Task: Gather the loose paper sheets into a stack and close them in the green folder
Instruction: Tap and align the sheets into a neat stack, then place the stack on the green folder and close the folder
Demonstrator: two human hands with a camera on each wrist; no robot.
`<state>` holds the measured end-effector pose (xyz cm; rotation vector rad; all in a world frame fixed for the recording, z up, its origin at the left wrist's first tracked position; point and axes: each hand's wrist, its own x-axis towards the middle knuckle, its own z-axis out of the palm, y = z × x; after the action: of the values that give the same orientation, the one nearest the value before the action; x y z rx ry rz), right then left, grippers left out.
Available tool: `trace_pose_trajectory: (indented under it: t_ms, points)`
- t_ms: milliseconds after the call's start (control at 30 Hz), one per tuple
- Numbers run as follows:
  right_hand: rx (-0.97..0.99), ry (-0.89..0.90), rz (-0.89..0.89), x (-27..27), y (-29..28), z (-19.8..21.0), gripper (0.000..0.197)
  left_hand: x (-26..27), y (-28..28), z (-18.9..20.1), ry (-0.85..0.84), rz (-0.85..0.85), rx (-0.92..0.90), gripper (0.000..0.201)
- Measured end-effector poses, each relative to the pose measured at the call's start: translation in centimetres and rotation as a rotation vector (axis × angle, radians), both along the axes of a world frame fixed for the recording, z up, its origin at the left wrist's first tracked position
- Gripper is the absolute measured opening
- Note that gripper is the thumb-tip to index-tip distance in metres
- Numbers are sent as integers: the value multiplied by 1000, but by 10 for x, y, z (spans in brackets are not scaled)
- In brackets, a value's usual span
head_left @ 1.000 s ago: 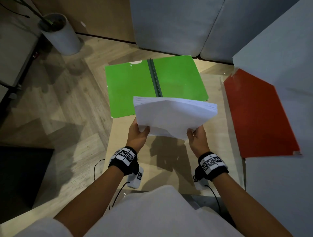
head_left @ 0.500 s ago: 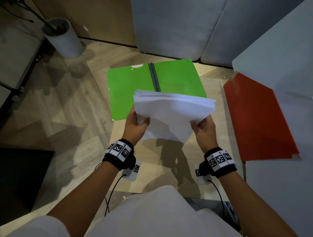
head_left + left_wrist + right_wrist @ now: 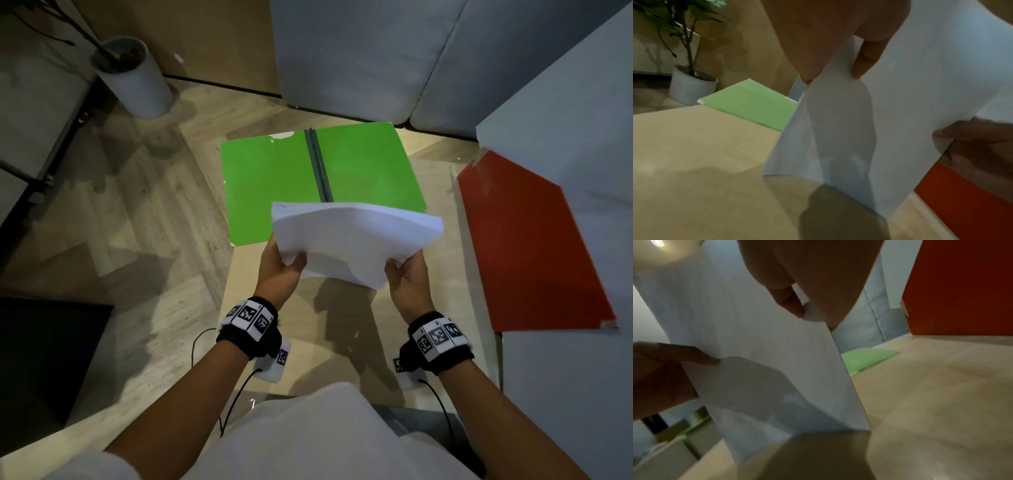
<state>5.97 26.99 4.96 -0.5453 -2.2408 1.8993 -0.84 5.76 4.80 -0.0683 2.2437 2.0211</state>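
Both hands hold the stack of white paper sheets (image 3: 356,236) above the tabletop (image 3: 438,291): the left hand (image 3: 279,270) grasps its left edge, the right hand (image 3: 407,277) its right edge. The green folder (image 3: 274,185) lies open just beyond. No readable writing shows; the wristbands (image 3: 251,318) carry black-and-white square markers.

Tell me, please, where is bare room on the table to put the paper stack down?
Bare tabletop lies between the green folder and the person's body, under the paper stack held by both hands. The open folder's inside is also bare. The red folder crowds the right side.
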Motion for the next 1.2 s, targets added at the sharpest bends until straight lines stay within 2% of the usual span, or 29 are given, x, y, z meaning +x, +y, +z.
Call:
trace_pose_trajectory:
  t_ms: [167,333,600,667,867,1000,1066,1133,1200]
  points:
    - [-8,-82,22,-3,4,-7,47,-1,0,-4,-34,-69,12,41]
    - [-103,-127,40,-12,23,4,37,-16,-11,0,-155,-298,162,57]
    - [-456,-304,251,-7,30,-11,60,-16,-11,-22,-475,-303,330,64]
    - [-476,-333,259,-6,30,-17,64,-17,-12,-26,-532,-293,332,63]
    - [-406,-413,202,-16,25,-34,49,-26,-20,-40,-612,-367,208,67]
    - [-422,-381,156,-21,30,-35,52,-48,-26,-36,-609,-384,65,47]
    - [-454,-360,140,-23,36,-35,54,-62,-32,-34,-581,-338,41,36]
    - [-469,-349,132,-25,43,-36,57,-78,-39,-36,-554,-227,6,27]
    - [-464,-351,120,-27,47,-39,57,-94,-46,-41,-488,-96,-104,24]
